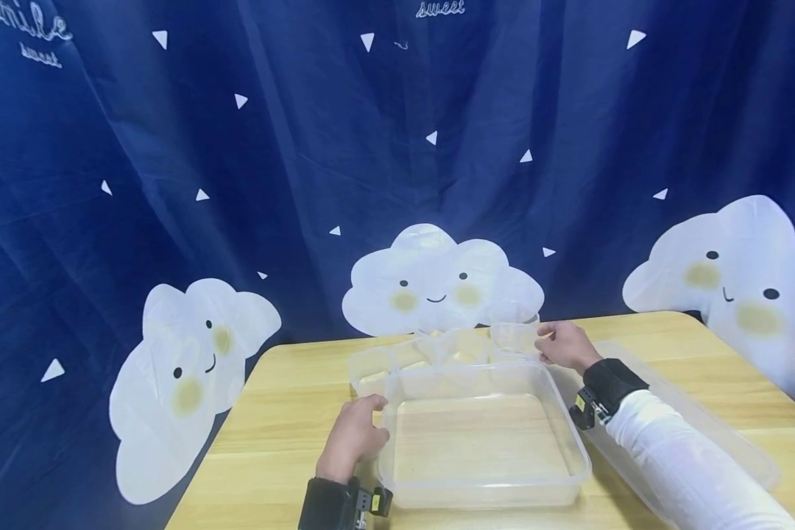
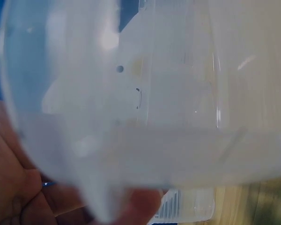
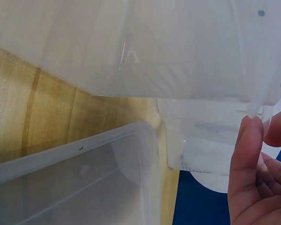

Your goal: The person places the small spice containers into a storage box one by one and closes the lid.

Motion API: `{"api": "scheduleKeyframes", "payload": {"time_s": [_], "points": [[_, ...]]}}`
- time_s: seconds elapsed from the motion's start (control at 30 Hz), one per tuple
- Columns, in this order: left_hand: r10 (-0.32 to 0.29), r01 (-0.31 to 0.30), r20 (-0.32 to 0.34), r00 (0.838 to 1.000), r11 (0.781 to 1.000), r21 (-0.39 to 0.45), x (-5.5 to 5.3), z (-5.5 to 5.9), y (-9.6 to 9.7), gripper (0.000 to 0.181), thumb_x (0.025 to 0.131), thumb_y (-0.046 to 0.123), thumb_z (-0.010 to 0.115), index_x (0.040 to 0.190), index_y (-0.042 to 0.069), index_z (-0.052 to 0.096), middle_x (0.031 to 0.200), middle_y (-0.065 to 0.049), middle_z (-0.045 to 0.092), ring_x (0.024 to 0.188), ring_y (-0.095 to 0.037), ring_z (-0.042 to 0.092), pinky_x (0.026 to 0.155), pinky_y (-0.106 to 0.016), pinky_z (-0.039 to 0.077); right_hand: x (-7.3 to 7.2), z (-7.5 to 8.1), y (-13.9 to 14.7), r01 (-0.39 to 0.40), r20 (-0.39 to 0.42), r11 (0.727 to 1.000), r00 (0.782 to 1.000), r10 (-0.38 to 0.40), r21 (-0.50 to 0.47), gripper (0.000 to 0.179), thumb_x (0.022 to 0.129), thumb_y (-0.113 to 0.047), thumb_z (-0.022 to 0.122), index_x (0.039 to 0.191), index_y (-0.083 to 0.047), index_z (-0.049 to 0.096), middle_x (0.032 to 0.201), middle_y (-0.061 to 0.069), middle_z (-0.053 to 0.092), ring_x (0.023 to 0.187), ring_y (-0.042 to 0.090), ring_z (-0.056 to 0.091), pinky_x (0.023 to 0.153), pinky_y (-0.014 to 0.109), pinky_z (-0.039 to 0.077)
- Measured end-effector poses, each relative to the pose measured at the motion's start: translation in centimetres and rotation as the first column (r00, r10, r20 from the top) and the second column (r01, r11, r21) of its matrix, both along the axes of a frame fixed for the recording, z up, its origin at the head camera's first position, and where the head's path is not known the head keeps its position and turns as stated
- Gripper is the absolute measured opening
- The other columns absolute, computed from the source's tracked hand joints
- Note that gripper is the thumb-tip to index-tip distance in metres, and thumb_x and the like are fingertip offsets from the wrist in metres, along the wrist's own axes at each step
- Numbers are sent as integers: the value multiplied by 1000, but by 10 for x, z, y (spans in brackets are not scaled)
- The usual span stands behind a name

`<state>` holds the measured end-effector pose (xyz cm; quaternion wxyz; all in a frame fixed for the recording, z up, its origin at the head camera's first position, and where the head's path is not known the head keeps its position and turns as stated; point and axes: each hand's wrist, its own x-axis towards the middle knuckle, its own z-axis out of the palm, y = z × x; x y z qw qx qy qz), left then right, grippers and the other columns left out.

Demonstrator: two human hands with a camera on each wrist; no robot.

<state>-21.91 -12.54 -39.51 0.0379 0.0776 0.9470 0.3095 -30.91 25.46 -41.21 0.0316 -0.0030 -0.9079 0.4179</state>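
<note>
A large clear plastic box [image 1: 483,493] stands on the table. Behind it runs a row of several small clear plastic containers [image 1: 372,361]. At the box's left side, my left hand [image 1: 354,434] has its loosely bent fingers by the outer wall. In the left wrist view, the blurred rim hides part of those fingers. My right hand [image 1: 566,344] is at the back right, where thumb and forefinger pinch the edge of the rightmost small container [image 3: 201,154]. That container is partly hidden behind the large box in the right wrist view.
A large clear lid [image 1: 709,434] lies on the table to the right, partly under my right forearm. The wooden table [image 1: 278,412] ends at a dark blue curtain [image 1: 291,147] printed with clouds.
</note>
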Motion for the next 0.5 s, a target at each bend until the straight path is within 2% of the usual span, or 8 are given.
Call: {"api": "scheduleKeyframes", "payload": {"time_s": [0.5], "points": [[2, -2, 11, 1000, 1000, 3, 0, 0, -1, 46, 76, -1, 68, 122, 0, 62, 123, -20, 60, 103, -35, 56, 75, -46, 52, 2, -1, 1, 18, 4, 999, 1000, -18, -35, 41, 88, -6, 55, 122, 15, 54, 75, 7, 64, 61, 12, 62, 58, 25, 50]]}}
